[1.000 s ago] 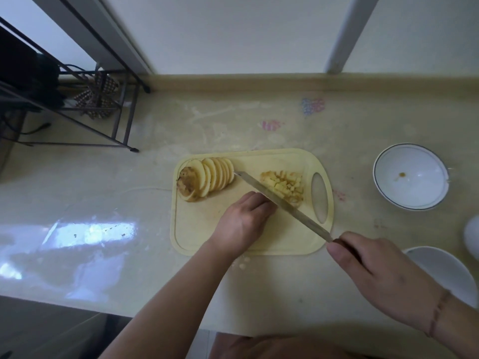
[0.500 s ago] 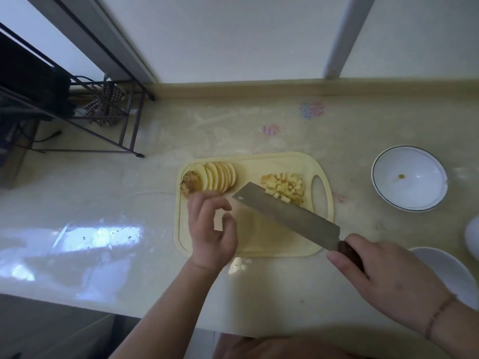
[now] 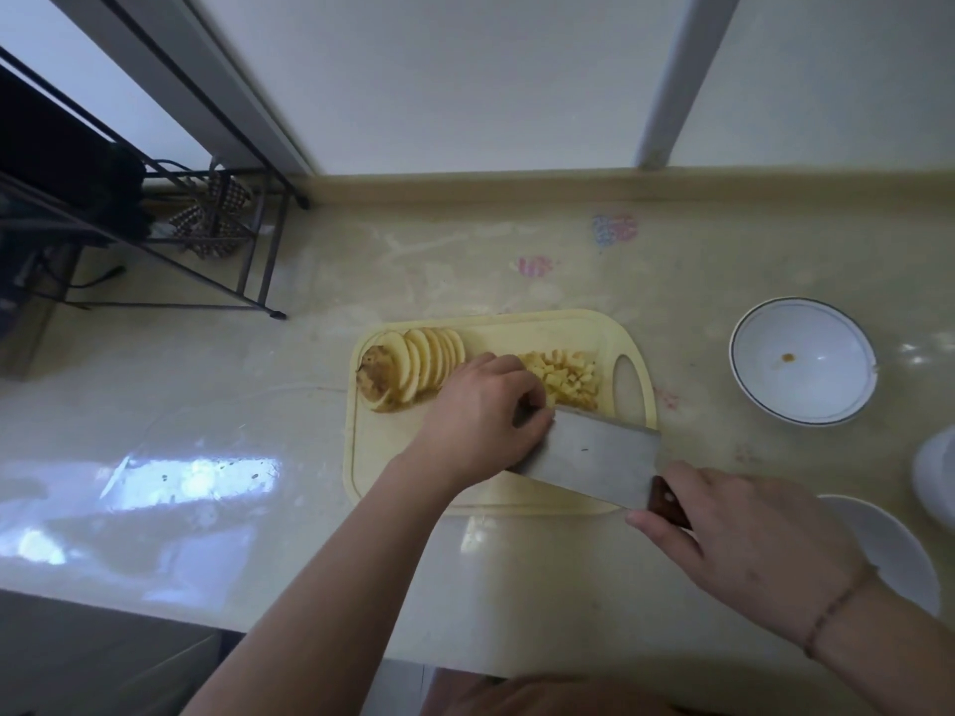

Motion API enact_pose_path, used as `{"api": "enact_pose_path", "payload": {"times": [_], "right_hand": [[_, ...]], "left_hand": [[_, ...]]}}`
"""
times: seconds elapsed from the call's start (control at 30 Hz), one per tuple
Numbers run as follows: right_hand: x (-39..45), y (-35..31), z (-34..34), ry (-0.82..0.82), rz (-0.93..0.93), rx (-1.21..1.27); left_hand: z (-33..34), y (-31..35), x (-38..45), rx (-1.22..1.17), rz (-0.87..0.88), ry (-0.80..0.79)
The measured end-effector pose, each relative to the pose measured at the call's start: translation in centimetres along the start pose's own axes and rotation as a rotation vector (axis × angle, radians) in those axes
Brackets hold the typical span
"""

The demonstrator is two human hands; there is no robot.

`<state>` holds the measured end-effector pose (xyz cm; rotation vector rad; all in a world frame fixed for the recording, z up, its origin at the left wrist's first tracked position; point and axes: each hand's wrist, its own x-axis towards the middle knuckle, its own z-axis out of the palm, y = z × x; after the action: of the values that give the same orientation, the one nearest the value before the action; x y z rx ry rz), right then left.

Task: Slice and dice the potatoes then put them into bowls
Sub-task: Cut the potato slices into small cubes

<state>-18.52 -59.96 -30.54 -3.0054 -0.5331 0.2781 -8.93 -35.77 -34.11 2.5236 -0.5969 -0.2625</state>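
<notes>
On the left of the yellow cutting board (image 3: 393,457) lies a fanned row of potato slices (image 3: 429,361) ending in a brown potato end piece (image 3: 374,382). Diced potato (image 3: 568,377) is piled at the board's right, beside the handle hole. My left hand (image 3: 480,416) lies over the middle of the board, its fingers curved loosely down at the pile's near edge against the cleaver (image 3: 594,457); its fingertips are hidden. My right hand (image 3: 749,550) grips the cleaver's wooden handle, and the broad blade is tilted flat-side up over the board's near right part.
A white bowl (image 3: 759,385) with a dark rim line stands right of the board. Another white bowl (image 3: 889,550) sits at the near right behind my right wrist, and a white object (image 3: 938,478) shows at the right edge. A black wire rack (image 3: 206,240) stands at the back left.
My left hand went from the board's left side to the diced pile. The cleaver swung nearer and flatter, its blade now beside my left fingers.
</notes>
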Motion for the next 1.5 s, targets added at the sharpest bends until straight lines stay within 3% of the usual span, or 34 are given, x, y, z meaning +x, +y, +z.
{"api": "enact_pose_path", "payload": {"times": [0.33, 0.4, 0.5, 0.63, 0.9, 1.5], "right_hand": [[-0.8, 0.3, -0.1, 0.051, -0.012, 0.015], [-1.4, 0.6, -0.4, 0.057, 0.005, 0.040], [-2.2, 1.0, -0.3, 0.048, 0.017, 0.073], [-2.5, 1.2, 0.1, 0.026, 0.052, 0.128], [-2.4, 1.1, 0.2, -0.018, 0.070, 0.151], [-2.0, 0.4, -0.1, -0.062, 0.103, 0.134]], "left_hand": [[-2.2, -2.0, 0.8, 0.034, -0.072, 0.227], [-4.8, -3.9, 0.7, 0.109, -0.151, 0.161], [-7.3, -5.6, 1.0, 0.316, -0.237, -0.148], [-6.8, -6.0, 1.7, 0.498, -0.170, -0.313], [-5.6, -6.6, 2.6, 0.416, -0.114, -0.220], [-5.2, -6.4, 4.1, 0.338, -0.068, -0.186]]}}
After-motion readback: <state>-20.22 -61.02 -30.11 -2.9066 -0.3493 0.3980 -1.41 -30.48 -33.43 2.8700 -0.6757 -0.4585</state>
